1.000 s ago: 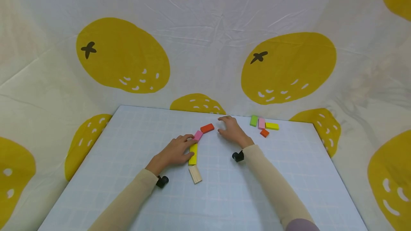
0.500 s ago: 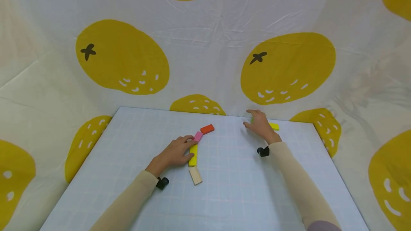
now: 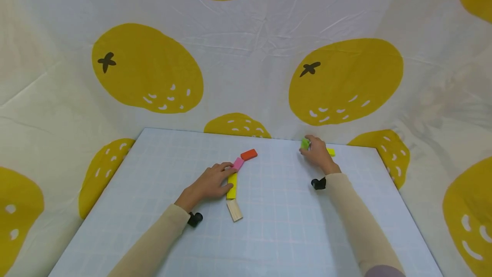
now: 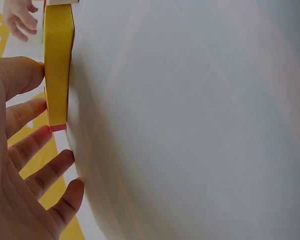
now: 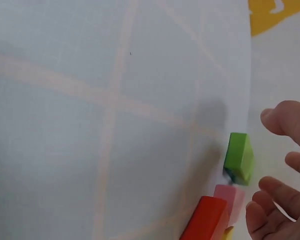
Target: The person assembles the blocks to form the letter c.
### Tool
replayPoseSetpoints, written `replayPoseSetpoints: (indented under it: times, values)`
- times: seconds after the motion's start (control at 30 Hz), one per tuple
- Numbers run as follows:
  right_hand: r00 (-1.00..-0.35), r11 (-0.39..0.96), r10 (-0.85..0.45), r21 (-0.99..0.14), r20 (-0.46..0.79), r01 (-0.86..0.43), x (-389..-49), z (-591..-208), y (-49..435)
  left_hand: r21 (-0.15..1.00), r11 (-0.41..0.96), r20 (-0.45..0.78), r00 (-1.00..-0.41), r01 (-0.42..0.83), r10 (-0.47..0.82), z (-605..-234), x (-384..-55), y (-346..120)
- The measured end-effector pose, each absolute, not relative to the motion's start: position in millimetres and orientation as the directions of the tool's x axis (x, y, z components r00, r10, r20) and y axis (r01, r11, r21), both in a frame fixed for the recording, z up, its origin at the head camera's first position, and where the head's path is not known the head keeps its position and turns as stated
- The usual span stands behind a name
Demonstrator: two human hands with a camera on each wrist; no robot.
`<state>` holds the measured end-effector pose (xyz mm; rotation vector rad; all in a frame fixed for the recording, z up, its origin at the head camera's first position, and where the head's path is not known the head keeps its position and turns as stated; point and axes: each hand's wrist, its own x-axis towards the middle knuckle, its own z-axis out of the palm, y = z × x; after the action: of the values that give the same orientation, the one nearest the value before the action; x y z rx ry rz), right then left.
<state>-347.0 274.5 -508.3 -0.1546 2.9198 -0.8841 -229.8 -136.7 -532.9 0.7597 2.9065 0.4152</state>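
Observation:
My left hand rests by a curved row of blocks, fingers spread. Its thumb and a finger touch the yellow block, and fingertips reach the pink block. An orange-red block lies beyond the pink one; a plain wood block forms the near end. At the back right, my right hand hovers over a green block, thumb and fingers parted around it. The right wrist view shows a gap between them. Next to the green block are a pale pink block and a red-orange block.
Another yellow block shows partly behind my right hand. The table has a pale blue gridded cover. A white sheet printed with big yellow fruit hangs right behind the table's back edge and along its sides.
My right hand has moved right, from beside the orange-red block to the green block at the back. Its thumb and fingers now come down around that block. My left hand stays in place.

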Motion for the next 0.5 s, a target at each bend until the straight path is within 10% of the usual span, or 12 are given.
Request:
replayPoseSetpoints:
  times: [0.5]
  values:
    - [-0.992, 0.802, -0.120, -0.593, -0.037, -0.074, -342.6, -526.9, 255.4, 0.279, 0.847, -0.051, -0.874, 0.453, 0.484, -529.8, -228.2, -136.2]
